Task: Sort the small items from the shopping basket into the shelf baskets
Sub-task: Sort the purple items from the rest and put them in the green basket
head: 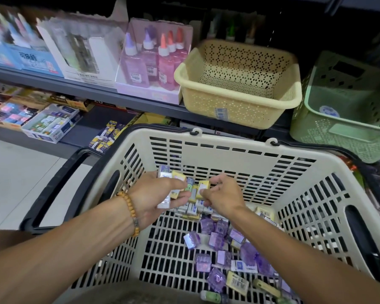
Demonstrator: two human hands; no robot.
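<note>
Two hands are working inside the shopping basket, which is sitting in front of me with its black handles folded out to the sides. My left hand is gripping a stack of small boxes, white and yellow ones, with the fingers curled round them. My right hand is pinching one yellow box at the edge of that stack, just touching the others.

On the slotted floor of the shopping basket, a loose heap is lying: purple packets with a clear, glossy wrap are spreading toward my right side, and a row of white and yellow boxes is lying directly under my hands. A few flat white pieces with barcodes are mixed in near the bottom edge.

Behind the shopping basket, on the shelf, a beige perforated basket is standing with nothing showing inside it. Just beside it on the right, a green basket is standing too; I am seeing only a round sticker on its inner wall.

To the left on the same shelf, pink glue bottles with orange and purple caps are standing in a display carton. Further left the goods are blurring. On the lower shelf, open cartons of small boxed items are lying. A beaded bracelet is hanging on my left wrist.
</note>
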